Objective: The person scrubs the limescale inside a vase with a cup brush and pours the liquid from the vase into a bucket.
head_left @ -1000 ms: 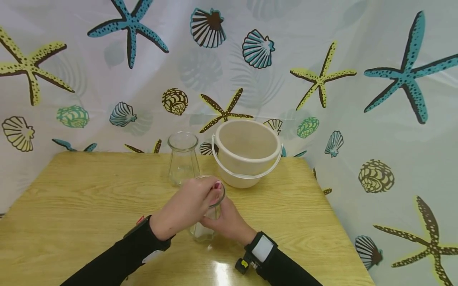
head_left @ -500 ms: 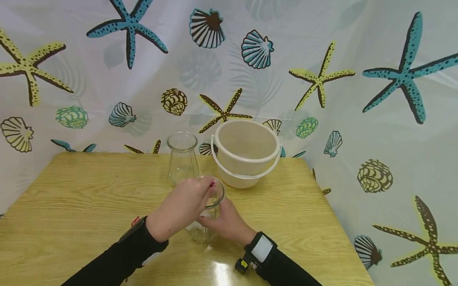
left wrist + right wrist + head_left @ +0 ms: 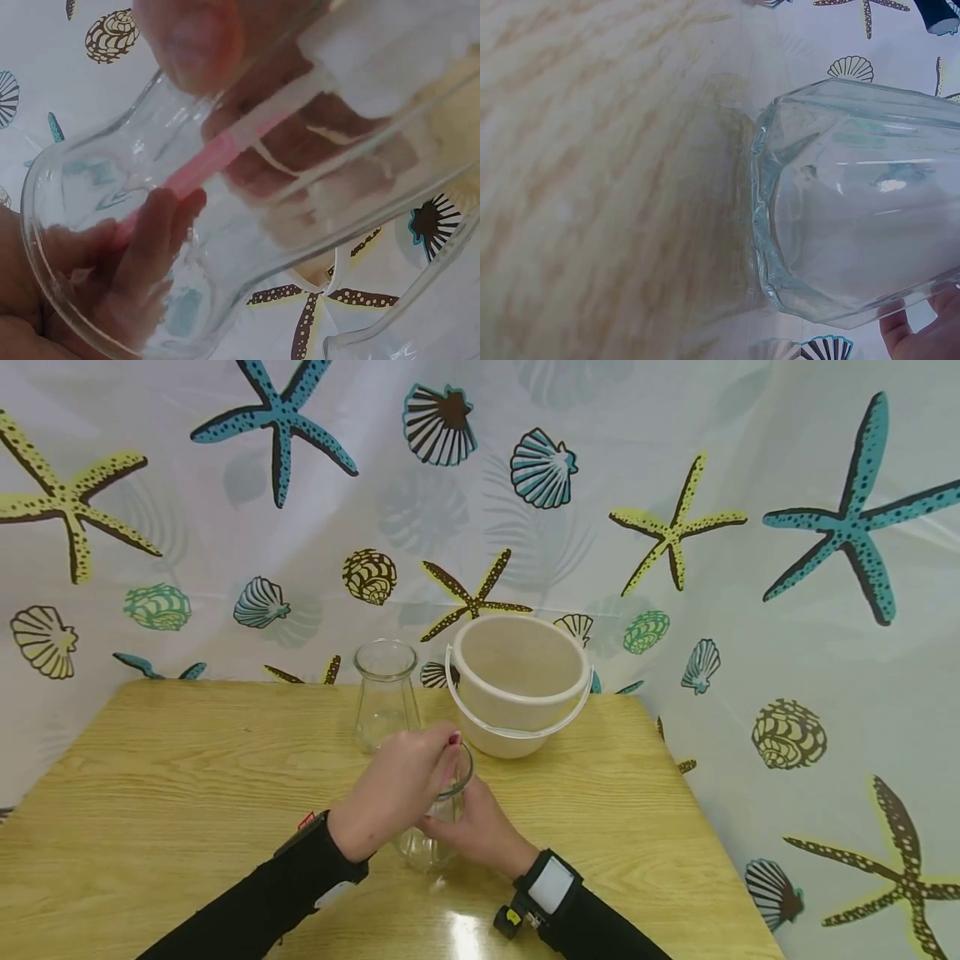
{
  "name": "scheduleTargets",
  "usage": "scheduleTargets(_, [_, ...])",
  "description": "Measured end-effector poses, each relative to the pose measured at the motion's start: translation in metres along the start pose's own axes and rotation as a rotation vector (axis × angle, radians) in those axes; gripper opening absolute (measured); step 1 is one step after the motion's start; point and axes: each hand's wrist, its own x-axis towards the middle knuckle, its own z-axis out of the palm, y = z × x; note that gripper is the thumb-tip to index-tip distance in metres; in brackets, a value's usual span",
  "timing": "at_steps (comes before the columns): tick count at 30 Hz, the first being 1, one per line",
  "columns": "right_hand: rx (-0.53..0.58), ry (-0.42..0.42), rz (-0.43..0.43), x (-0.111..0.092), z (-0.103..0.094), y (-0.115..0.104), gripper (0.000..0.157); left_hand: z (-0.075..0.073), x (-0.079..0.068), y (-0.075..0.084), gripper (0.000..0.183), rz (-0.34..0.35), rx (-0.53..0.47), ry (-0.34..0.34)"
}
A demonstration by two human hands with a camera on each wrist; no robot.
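Observation:
In the head view my right hand point(image 3: 483, 831) grips a clear glass carafe point(image 3: 422, 852) by its side, below the rim. The carafe's faceted base point(image 3: 769, 217) is close over the table in the right wrist view. My left hand point(image 3: 397, 781) reaches into the carafe's mouth from the left. Its fingers pinch the pink handle point(image 3: 202, 161) of a bottle brush, seen through the glass in the left wrist view. The brush's white head point(image 3: 390, 67) is deeper inside the carafe and looks blurred.
A second glass carafe point(image 3: 386, 702) stands upright behind my hands. To its right is a cream bucket point(image 3: 517, 714) with its white handle hanging down in front. The wooden table point(image 3: 187, 760) ends at a curtain point(image 3: 315, 510) printed with starfish and shells.
My left hand dips slightly left, then comes back right and a little up with the brush handle. My right hand keeps its grip on the carafe in nearly the same place.

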Motion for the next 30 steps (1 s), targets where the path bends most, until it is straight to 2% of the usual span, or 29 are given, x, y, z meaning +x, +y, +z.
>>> scheduleTargets(6, [-0.006,-0.013,-0.004,-0.002,0.003,0.022,0.071,0.004,0.002,0.002,0.007,-0.003,-0.017,0.008])
scheduleTargets(10, [0.001,-0.023,-0.002,-0.003,0.004,0.031,0.069,0.004,0.001,0.002,0.009,-0.027,-0.065,-0.015])
scheduleTargets(12, [0.014,-0.026,-0.01,-0.003,0.004,0.03,0.066,0.003,0.0,0.002,0.011,-0.037,-0.082,-0.032])
scheduleTargets(18, [0.049,-0.028,-0.04,0.0,0.001,0.008,0.061,-0.005,-0.002,0.005,0.02,-0.019,-0.077,-0.097])
scheduleTargets(25, [0.013,-0.022,-0.048,0.0,-0.002,-0.002,0.053,-0.014,-0.003,0.011,0.021,0.024,-0.007,-0.161])
scheduleTargets(30, [-0.011,-0.013,-0.059,0.0,-0.002,0.0,0.062,-0.02,-0.003,0.015,0.009,0.017,0.072,-0.166])
